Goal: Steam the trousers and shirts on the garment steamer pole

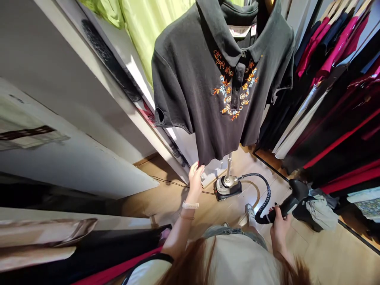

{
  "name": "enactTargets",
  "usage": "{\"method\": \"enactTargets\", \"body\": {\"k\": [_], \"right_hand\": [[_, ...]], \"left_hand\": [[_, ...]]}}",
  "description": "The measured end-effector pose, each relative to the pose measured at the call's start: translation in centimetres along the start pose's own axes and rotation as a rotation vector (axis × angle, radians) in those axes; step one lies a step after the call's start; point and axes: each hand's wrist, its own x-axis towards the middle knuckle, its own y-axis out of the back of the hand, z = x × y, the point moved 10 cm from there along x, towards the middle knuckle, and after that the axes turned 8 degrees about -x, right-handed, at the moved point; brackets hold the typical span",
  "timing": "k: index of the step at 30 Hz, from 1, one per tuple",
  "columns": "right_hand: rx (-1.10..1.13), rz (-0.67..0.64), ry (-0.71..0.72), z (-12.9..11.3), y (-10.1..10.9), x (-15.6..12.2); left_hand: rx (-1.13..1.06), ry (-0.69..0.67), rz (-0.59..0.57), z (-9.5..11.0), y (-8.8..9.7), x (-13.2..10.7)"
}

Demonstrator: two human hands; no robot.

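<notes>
A black short-sleeved polo shirt (208,107) with orange, white and blue floral embroidery around its placket hangs in front of me. My left hand (196,176) pinches the shirt's lower hem at its left corner. Lower right, my right hand (280,223) is wrapped round the handle of a black garment steamer head (292,198), held away from the shirt. A ribbed black hose (268,190) curves from that handle to the steamer base (227,187), which stands on the floor below the shirt with a metal pole rising from it.
Dark and magenta garments (335,43) hang on a rack at the right. Light green fabric (142,35) hangs behind the shirt. White panels (89,130) stand at the left. A cable (169,182) crosses the wooden floor; folded clothes (322,211) lie low at the right.
</notes>
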Motion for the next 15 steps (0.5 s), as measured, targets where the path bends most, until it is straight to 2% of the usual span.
{"method": "enactTargets", "body": {"k": [3, 5, 10, 12, 13, 15], "right_hand": [[0.069, -0.007, -0.02, -0.3, -1.5, -0.2], [0.053, -0.031, -0.021, -1.0, -2.2, 0.1], [-0.077, -0.201, 0.041, -2.0, -4.7, -0.5], [-0.101, -0.238, 0.039, -1.3, -5.5, -1.5], [-0.109, -0.238, 0.03, -0.8, -5.7, -2.0], [-0.129, -0.252, 0.042, 0.0, -6.4, -2.9]], "left_hand": [[0.07, -0.021, 0.093, 0.0, 1.8, -1.0], [0.063, -0.032, 0.103, -0.3, 2.5, -1.8], [0.117, -0.041, 0.116, -0.3, 3.8, -4.1], [0.267, -0.151, 0.139, 2.2, 3.9, -5.1], [0.352, -0.258, 0.136, 4.5, 3.3, -5.6], [0.454, -0.53, 0.094, 10.3, 1.0, -6.8]]}}
